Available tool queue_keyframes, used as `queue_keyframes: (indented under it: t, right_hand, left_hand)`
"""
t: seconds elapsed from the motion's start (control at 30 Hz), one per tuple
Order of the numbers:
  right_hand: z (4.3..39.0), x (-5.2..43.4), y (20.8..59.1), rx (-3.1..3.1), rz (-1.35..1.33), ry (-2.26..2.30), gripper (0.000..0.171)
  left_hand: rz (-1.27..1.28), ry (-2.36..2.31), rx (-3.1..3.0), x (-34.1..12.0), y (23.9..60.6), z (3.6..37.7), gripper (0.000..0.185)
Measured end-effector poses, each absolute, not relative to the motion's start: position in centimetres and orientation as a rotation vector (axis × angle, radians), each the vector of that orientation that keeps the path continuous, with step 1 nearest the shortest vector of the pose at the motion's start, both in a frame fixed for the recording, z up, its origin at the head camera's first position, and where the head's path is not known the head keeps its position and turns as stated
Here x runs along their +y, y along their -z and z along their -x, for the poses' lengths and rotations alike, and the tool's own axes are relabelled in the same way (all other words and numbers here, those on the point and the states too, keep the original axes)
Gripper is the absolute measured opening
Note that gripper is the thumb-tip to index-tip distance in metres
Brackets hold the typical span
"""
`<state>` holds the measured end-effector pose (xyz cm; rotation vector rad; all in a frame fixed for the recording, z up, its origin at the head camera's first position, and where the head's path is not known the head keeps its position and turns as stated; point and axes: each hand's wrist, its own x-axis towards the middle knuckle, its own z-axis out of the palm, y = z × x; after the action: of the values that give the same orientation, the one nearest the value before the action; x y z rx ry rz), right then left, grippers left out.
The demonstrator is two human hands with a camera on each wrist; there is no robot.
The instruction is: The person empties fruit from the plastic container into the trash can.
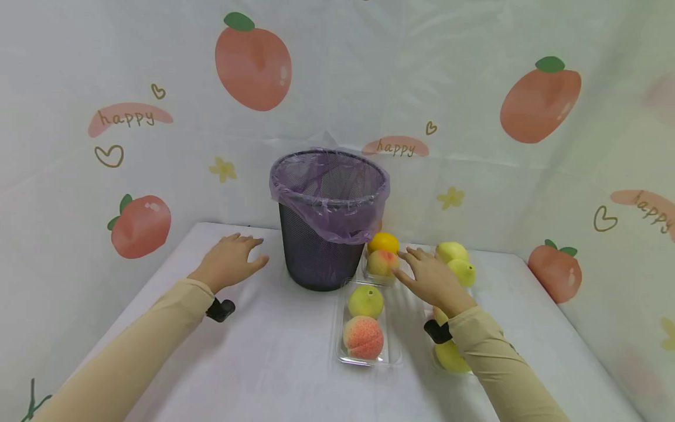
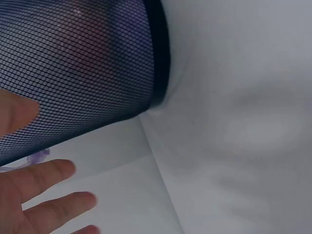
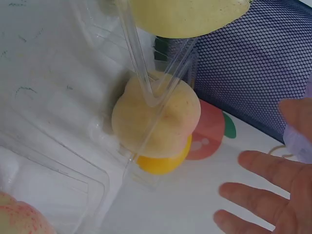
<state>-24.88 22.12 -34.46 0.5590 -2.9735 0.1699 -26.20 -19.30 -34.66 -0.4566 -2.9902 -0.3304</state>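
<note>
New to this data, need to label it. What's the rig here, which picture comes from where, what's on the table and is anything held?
There is no machine: a person works bare-handed, wearing three cameras. The big picture is from the head camera, looking down at both arms. The other two come from cameras on the left and right wrists, so they show close, tilted views.

On the white table stands a mesh bin lined with a purple bag. Right of it lie clear trays with fruit: a peach, a green fruit, another peach, an orange, and yellow fruit further right.

The left hand is open, fingers spread, left of the bin. The right hand is open too, fingertips close by the farther peach. Neither hand has a grip on anything.
</note>
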Motion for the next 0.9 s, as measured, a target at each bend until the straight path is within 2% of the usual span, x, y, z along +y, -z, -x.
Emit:
queue_keyframes:
  t: [0.43, 0.9]
  right_hand:
    - [25.1, 22.1, 34.7, -2.998, -0.657, -0.288, 0.019]
    - [25.3, 23.5, 33.9, -3.013, -0.654, -0.524, 0.023]
  left_hand:
    - [0.514, 0.659, -3.143, -19.0, 34.7, 26.5, 0.04]
    - [0.497, 0.746, -3.129, -19.8, 33.5, 27.5, 0.038]
